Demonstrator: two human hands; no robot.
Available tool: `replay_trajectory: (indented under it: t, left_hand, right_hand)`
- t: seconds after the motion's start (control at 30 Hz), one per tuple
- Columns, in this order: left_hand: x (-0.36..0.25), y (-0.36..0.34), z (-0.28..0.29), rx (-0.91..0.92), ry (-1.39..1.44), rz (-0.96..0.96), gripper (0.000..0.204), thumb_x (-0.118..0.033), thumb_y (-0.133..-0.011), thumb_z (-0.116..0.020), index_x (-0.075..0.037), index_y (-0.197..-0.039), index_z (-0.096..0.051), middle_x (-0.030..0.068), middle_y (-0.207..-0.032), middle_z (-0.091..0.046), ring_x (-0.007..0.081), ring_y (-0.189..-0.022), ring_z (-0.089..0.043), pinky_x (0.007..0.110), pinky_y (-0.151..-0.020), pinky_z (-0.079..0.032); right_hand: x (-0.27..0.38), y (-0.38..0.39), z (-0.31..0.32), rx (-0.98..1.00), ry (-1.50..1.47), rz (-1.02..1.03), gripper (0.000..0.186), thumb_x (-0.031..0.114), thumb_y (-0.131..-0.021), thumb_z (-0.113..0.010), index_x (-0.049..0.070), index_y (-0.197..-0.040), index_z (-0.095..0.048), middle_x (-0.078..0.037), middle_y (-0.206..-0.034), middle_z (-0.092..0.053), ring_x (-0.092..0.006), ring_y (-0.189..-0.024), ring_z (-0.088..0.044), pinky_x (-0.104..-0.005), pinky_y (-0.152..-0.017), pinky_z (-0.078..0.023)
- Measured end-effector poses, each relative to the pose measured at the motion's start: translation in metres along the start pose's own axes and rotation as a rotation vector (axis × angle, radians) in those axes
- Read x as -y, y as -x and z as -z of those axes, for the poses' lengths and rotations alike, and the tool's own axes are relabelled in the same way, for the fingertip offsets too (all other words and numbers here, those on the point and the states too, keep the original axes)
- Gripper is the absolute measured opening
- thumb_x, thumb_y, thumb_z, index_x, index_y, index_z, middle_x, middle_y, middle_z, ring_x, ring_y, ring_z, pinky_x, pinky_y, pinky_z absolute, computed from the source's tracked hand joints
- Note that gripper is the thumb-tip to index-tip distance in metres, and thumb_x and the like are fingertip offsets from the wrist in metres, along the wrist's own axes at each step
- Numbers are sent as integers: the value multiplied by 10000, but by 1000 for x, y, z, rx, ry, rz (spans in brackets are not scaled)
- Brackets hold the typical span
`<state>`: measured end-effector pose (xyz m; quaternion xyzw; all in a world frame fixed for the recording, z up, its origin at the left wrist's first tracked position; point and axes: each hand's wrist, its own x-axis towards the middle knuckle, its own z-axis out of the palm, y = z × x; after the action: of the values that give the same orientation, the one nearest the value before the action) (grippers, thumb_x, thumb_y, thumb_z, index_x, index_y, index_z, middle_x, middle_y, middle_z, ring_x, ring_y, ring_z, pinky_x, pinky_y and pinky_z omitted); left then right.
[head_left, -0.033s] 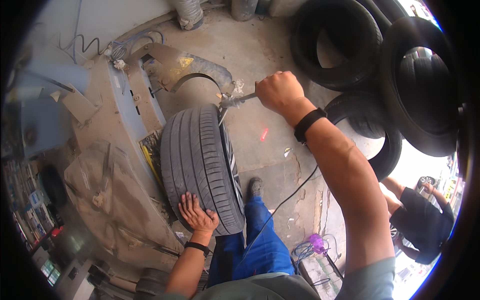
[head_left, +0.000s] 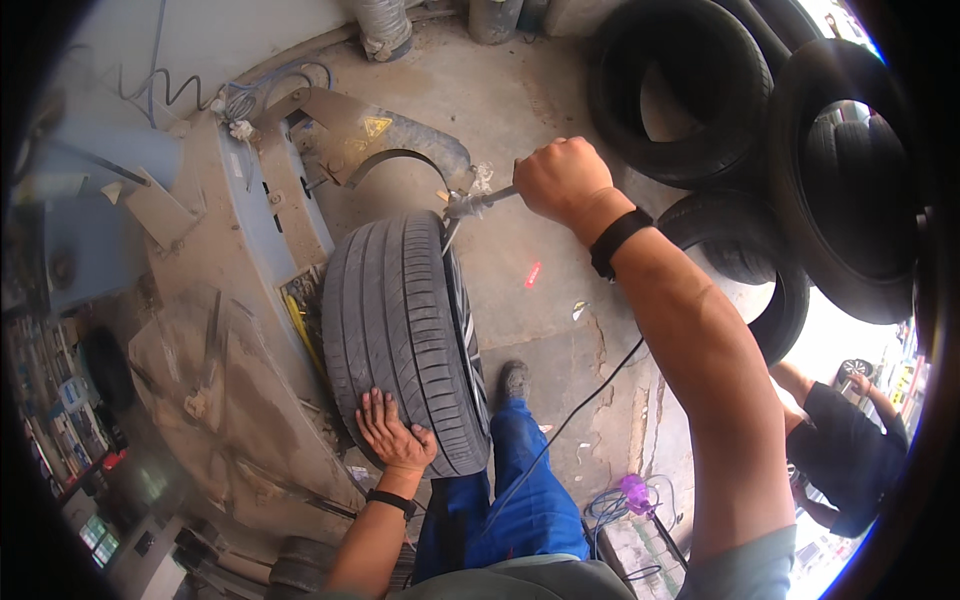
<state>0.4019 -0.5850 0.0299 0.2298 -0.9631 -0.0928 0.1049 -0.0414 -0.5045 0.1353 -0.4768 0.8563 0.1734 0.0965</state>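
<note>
A mounted tire [head_left: 385, 300] stands upright against the side of a dusty tire changer [head_left: 240, 290], its spoked rim [head_left: 466, 318] showing on the right. My left hand [head_left: 395, 432] lies open on the near tread, fingers spread. My right hand [head_left: 563, 182] is closed around a dark handle [head_left: 498, 195] beyond the tire. That handle joins a metal fitting [head_left: 462, 206] at the end of the machine's curved arm [head_left: 420, 145]. Near the tire's upper right edge, a thin metal piece [head_left: 449, 237] reaches down from the fitting. Whether it touches the tire I cannot tell.
Several loose tires [head_left: 690, 95] are piled at the far right. A black cable [head_left: 575, 410] crosses in front of my leg. Blue hose [head_left: 605, 508] and a purple object [head_left: 635, 492] lie near right. Another person [head_left: 845, 455] bends at the right edge.
The whole view has shifted slightly, so the loose tires sit a little further right. Both hands keep their places on the tire and the handle.
</note>
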Motion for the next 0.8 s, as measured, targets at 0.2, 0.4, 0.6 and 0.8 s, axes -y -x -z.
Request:
replay_trajectory:
  t: [0.2,0.4,0.6,0.8]
  left_hand:
    - [-28,-59,-4,138,25,-28,643,-232,-831,-465,38,-1415,-462,255,-1509,-464,433,-1456,-387,596,-1208,-226]
    - [-50,-78,-5,90,-9,-59,651,-208,-832,-460,63,-1424,-444,267,-1509,-455,446,-1444,-392,578,-1207,-236]
    - [-9,-71,0,55,-36,-67,582,-268,-928,-391,67,-1399,-457,272,-1468,-482,458,-1405,-422,607,-1182,-256]
    - [-7,-50,-7,83,-22,-85,575,-291,-970,-349,24,-1447,-420,257,-1504,-429,466,-1415,-381,623,-1166,-267]
  right_hand:
    - [-57,-33,-18,-65,28,-295,173,174,-852,-641,107,-790,-787,-114,-848,-762,-273,-799,-757,-384,-653,-581]
    - [-128,59,-118,83,-165,-664,488,363,-986,-448,46,-831,-785,-182,-866,-752,-357,-861,-738,-445,-800,-575]
    - [-168,45,-182,-37,-148,-647,457,355,-932,-478,50,-760,-771,-186,-798,-731,-387,-759,-722,-466,-736,-585]
    - [-266,-32,-189,-137,-94,-561,446,358,-910,-530,10,-722,-737,-199,-753,-707,-395,-736,-707,-482,-713,-574]
